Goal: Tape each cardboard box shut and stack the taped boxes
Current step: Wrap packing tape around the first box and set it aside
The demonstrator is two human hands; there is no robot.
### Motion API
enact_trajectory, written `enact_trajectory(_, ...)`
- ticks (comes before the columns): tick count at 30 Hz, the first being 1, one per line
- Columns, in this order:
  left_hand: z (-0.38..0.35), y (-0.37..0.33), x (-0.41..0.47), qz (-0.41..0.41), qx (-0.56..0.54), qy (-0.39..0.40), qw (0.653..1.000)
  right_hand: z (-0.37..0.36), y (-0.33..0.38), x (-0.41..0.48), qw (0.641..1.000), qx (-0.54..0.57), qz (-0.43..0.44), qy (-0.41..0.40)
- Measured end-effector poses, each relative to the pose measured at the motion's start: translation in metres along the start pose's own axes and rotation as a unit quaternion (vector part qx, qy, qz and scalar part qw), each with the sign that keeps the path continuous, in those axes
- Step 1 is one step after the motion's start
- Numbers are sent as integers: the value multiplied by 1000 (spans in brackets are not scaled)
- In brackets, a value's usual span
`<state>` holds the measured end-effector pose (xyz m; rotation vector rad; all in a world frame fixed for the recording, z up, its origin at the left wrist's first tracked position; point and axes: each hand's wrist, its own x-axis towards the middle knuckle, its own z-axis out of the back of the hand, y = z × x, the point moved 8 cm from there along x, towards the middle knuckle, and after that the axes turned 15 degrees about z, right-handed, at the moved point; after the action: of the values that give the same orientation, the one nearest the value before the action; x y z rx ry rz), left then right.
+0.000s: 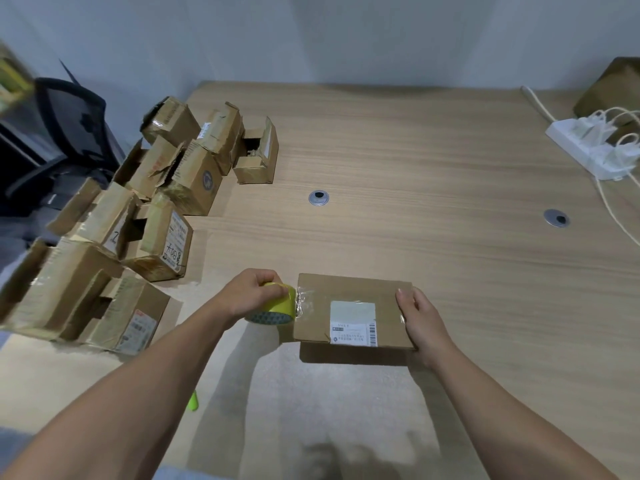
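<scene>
L hand [249,292] is curled round a yellow tape roll [277,308], fingers over its top, roll tipped on its side. The roll's edge sits right against the flat box [349,292], which lies between the two hands on the table [415,168]. A strip of clear tape runs from the roll across the box top toward the R hand [420,320].

R hand rests on the box's opposite edge w/ thumb laid on the top face. Fingers lie along that edge and seem fairly straight, pressing rather than gripping, but the fingertips are hard to make out.

White shipping label [353,323] on the box top, midway between the hands.

Beyond and outboard of the L hand: pile of small worn cartons [156,209], several w/ flaps open. Small green item [193,400] by the L forearm. Well beyond the R hand, to its outer side: white power strip [585,147] w/ plugs and cables. Two round metal grommets [318,197] in the tabletop beyond the box.
</scene>
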<state>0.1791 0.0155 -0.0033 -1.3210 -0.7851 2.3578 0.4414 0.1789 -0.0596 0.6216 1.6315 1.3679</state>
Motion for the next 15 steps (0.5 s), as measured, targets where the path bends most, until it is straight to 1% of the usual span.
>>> enact_trajectory(1, 2, 3, 1, 1, 12, -3, 1000, -3, -1, 0, 997, -65, 22, 18)
enact_trajectory(3, 7, 7, 5, 0, 38, -4, 999, -12, -7, 2, 979, -185, 48, 66)
enact_trajectory(4, 11, 9, 7, -2, 53, -3, 999, -15, -12, 4, 964, -249, 41, 79)
enact_trajectory(6, 15, 10, 10, -10, 96, -2, 995, -22, -15, 6, 923, -371, 17, 100)
enact_trajectory(7, 17, 9, 11, -17, 123, -1, 992, -30, -9, 7, 900, -419, 34, 113)
enact_trajectory(9, 18, 5, 12, -35, 161, 2, 986, -62, 17, 7, 868, -458, 112, 158)
enact_trajectory(11, 19, -1, 14, -53, 171, 5, 984, -104, 39, 8, 847, -447, 169, 235)
enact_trajectory(13, 16, -8, 15, -74, 197, 14, 977, -142, 48, 9, 822, -445, 172, 311)
enact_trajectory(15, 14, -16, 14, -96, 227, 24, 969, -170, 49, 10, 799, -461, 164, 349)
